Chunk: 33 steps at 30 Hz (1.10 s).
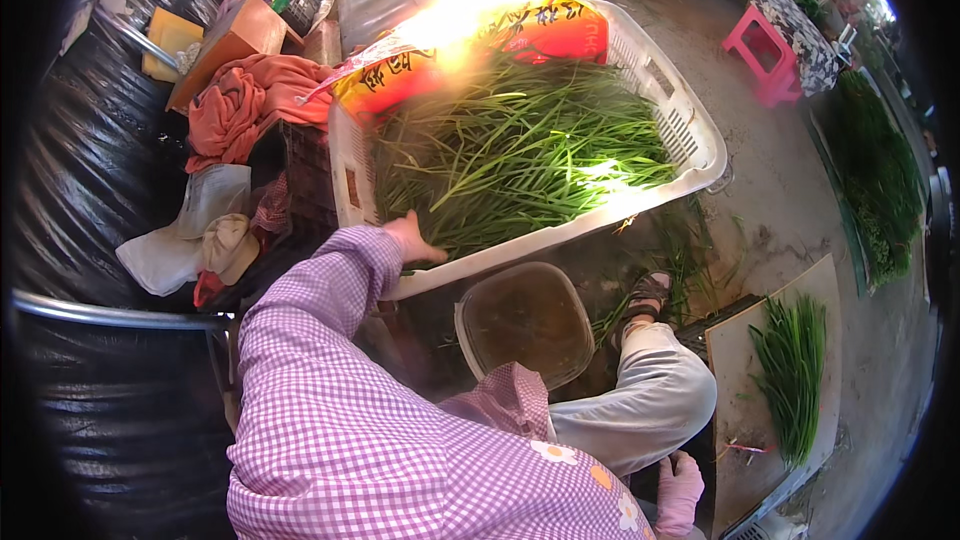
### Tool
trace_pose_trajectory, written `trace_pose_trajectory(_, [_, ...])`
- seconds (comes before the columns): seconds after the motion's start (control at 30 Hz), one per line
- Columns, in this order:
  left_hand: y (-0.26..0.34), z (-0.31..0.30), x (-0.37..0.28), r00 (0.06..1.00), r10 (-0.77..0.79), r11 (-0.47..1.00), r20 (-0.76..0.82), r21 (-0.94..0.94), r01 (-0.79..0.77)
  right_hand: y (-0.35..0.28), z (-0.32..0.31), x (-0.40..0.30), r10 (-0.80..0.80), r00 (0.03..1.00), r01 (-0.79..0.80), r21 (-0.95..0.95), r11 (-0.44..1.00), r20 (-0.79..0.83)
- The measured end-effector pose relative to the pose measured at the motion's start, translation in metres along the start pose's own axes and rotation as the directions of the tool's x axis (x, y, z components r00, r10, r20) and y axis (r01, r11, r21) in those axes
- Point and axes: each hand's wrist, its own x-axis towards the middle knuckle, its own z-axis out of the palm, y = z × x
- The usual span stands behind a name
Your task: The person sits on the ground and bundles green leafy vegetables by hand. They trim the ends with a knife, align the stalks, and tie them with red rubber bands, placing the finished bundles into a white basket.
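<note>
My left hand [417,238], in a checked purple sleeve, reaches over the near-left corner of a white plastic crate [709,157]. Its thumb and a finger show spread apart beside loose long green leaves, apparently garlic chives [517,142]; the other fingers are hardly visible. A red and yellow printed plastic sack [559,34] lines the crate's far side. Low at the right, a pink-gloved hand, my right [679,491], is beside my knee, near a board [739,397]. On that board lies a bundle of the green leaves [791,379]. The glove's fingers are partly hidden.
A square plastic tub of murky water [525,322] stands below the crate, near my sandalled foot [646,296]. Orange cloth [247,101] lies over a dark crate at left. A pink stool [765,56] and more greens [870,172] are at right.
</note>
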Motion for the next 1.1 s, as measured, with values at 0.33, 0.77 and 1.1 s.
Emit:
trace_pose_trajectory(0.33, [0.027,0.024,0.007,0.994,-0.111,0.99,-0.015,0.086,0.112,0.003,0.019,0.006,0.005,0.999,-0.004,-0.012,1.0,0.049])
trace_pose_trajectory(0.77, [-0.004,-0.003,0.031,0.981,0.178,0.984,0.076,0.0,-0.179,0.002,0.02,0.007,-0.04,0.997,0.039,0.021,0.999,0.064])
trace_pose_trajectory(1.1, [0.014,-0.017,0.023,0.851,0.272,0.962,0.45,-0.126,-0.241,-0.005,0.022,0.007,-0.056,0.997,0.055,0.022,0.998,0.06])
